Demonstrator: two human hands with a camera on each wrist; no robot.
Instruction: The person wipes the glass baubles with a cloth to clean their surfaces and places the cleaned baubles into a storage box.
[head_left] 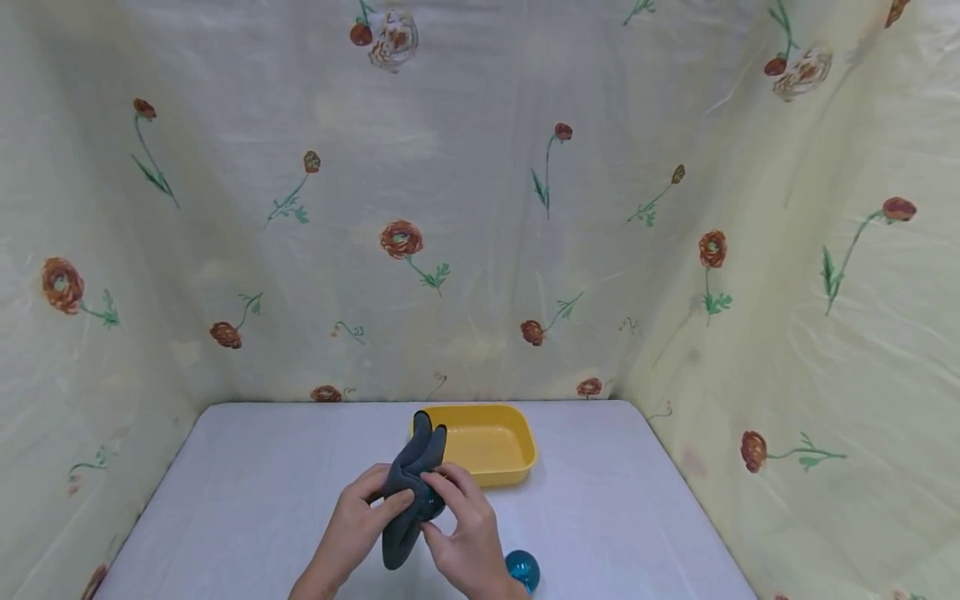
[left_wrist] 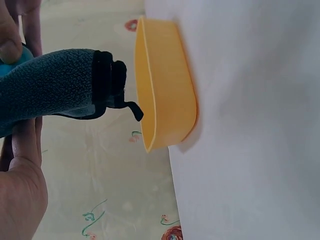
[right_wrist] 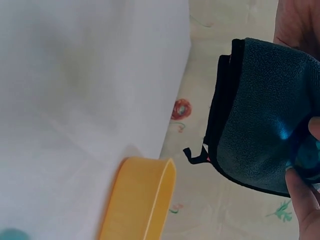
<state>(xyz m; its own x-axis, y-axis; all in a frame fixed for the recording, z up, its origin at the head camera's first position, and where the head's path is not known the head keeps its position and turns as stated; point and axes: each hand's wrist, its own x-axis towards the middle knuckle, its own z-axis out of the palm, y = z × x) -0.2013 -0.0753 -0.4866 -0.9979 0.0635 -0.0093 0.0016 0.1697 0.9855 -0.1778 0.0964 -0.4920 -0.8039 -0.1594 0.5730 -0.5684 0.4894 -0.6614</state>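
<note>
A folded dark grey-teal cloth (head_left: 399,542) with black edging is held up above the table in my left hand (head_left: 356,521), the thumb over its near face. My right hand (head_left: 471,533) pinches a shiny dark blue ball (head_left: 431,505) between thumb and fingers, against the cloth. In the right wrist view the cloth (right_wrist: 260,105) spreads behind the ball (right_wrist: 307,152), and a small black loop hangs from its corner. A second shiny blue ball (head_left: 522,568) lies on the table beside my right wrist, partly hidden by it.
A yellow plastic tub (head_left: 517,467) stands toward the back of the white-covered table (head_left: 615,500), just beyond my hands. Pale flower-printed sheeting (head_left: 480,167) hangs behind the table and along both sides.
</note>
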